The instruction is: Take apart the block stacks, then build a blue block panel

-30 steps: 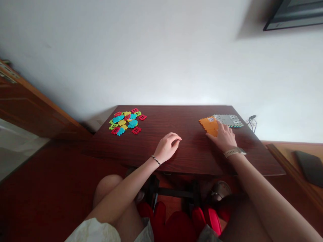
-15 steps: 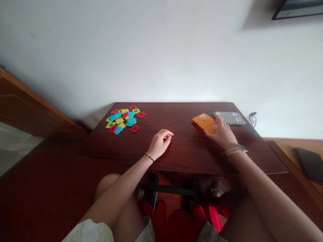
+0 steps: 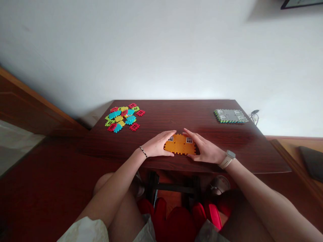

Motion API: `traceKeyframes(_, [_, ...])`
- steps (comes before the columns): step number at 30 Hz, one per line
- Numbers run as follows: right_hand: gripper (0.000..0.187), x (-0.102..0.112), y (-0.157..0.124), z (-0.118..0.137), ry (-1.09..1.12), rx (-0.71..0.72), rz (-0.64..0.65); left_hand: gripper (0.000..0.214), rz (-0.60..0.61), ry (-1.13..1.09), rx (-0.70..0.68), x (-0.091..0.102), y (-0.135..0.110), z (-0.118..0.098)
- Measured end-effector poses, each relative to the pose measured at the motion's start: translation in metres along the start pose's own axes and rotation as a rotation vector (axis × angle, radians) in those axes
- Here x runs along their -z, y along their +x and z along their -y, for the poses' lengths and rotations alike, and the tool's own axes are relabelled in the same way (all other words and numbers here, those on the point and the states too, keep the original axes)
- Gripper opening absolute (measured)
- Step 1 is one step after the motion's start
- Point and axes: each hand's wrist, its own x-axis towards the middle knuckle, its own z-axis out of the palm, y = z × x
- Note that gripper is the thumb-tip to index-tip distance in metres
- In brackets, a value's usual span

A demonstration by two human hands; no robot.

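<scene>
An orange panel of joined interlocking tiles point(image 3: 180, 144), with toothed edges and two white window pieces, lies near the front middle of the table. My left hand point(image 3: 160, 144) grips its left end between thumb and fingers. At the opposite end, my right hand point(image 3: 204, 147) holds the panel the same way, thumb at the near edge and fingers at the far edge. The hands cover the panel's side edges. Off to the right sits a grey tile panel point(image 3: 230, 116) with white windows, green and blue teeth showing beneath its rim.
Loose red, blue, yellow and green tiles point(image 3: 121, 117) form a pile on the left of the dark wooden table point(image 3: 161, 114). A white wall point(image 3: 161, 50) rises behind it. Dark cables point(image 3: 254, 116) hang by the right edge, and a black flat object point(image 3: 311, 163) lies farther right.
The orange panel has come from the right, beside the grey panel, to the front middle with my right hand. My left hand has opened from its curl and taken the panel's left end.
</scene>
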Motion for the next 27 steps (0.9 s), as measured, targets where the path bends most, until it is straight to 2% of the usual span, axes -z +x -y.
traceKeyframes(6, [0.115,-0.005,-0.002,-0.008,-0.041,-0.017,0.022,0.108,-0.009,0.031,0.008,-0.003,0.001,-0.006])
traceKeyframes(14, [0.113,-0.006,0.001,-0.009,-0.071,0.006,-0.021,0.101,-0.066,0.076,-0.021,-0.006,-0.001,-0.009])
traceKeyframes(23, [0.114,0.003,-0.015,-0.020,-0.062,-0.034,-0.053,0.097,-0.127,0.117,0.064,0.014,-0.028,0.013])
traceKeyframes(27, [0.114,0.003,-0.018,-0.017,-0.071,-0.034,-0.055,0.100,-0.120,0.074,0.047,0.011,-0.030,0.008])
